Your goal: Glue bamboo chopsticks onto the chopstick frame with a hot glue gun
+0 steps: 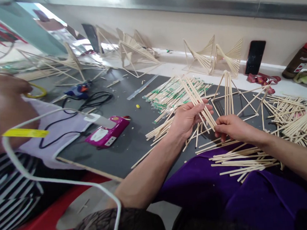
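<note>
Beyond the purple cloth (199,178), my left fingers (198,108) clamp slim pale wooden sticks (207,116) (best kept loosely parallel); my right fingers (219,127) pinch their ends

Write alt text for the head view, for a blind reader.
A person's left hand holds a small bundle of thin wooden sticks, the right hand at its lower end. Loose sticks lie on a purple cloth below, and stick frames stand near the wall beyond a dark table.
</note>
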Available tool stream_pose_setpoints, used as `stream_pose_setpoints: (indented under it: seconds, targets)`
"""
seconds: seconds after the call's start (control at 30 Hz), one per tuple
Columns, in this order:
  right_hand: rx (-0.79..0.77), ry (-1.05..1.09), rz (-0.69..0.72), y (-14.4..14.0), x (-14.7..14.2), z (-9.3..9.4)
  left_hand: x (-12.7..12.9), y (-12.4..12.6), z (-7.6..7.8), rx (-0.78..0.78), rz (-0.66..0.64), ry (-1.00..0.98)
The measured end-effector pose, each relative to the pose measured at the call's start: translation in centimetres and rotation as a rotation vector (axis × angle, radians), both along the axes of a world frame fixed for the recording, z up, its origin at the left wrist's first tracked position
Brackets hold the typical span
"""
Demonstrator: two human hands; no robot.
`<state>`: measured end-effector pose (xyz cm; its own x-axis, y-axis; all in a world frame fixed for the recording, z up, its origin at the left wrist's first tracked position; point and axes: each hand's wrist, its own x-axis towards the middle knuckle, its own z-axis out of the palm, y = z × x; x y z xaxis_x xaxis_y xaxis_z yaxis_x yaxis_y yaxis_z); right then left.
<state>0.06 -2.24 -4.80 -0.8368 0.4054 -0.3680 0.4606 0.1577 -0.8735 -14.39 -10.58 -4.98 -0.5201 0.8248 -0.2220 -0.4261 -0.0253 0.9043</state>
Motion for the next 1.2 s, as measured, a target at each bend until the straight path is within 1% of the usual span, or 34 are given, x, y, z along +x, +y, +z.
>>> stream_pose_setpoints:
  seconds: [0.1,0.37,0.47,0.57,0.7,0.8,0.97,1.1,1.2]
  targets:
    - [-0.108,-0.019,-0.015,-0.1,0.0,0.2,-0.1,0.1,-0.1,-0.014,-0.012,-0.002]
    - [-0.197,-0.021,-0.016,0.6,0.4,-0.8,-0.1,0.1,-0.5,-0.008,0.032,-0.004]
    - [-0.193,-0.017,-0.054,0.4,0.3,-0.7,0.1,0.1,-0.5,0.004,0.052,-0.003]
    - [-0.132,-0.042,-0.08,-0.1,0.2,-0.3,0.3,0.0,-0.5,0.025,0.056,0.015]
    - [-0.032,-0.084,-0.05,-0.6,0.3,0.4,0.3,-0.1,-0.6,0.032,0.043,0.018]
    - [-0.005,-0.081,-0.026,-0.8,0.4,0.4,0.2,-0.1,-0.7,0.023,0.026,0.018]
    - [-0.112,-0.039,-0.082,-1.1,0.6,-0.1,-0.3,0.0,-1.1,0.026,0.008,0.0]
    - [-0.156,-0.005,-0.066,-1.1,0.7,-0.2,-0.4,0.1,-1.2,0.031,0.011,-0.007]
    - [-0.18,-0.003,-0.07,-1.1,0.7,-0.5,-0.1,0.0,-1.2,0.039,-0.009,-0.048]
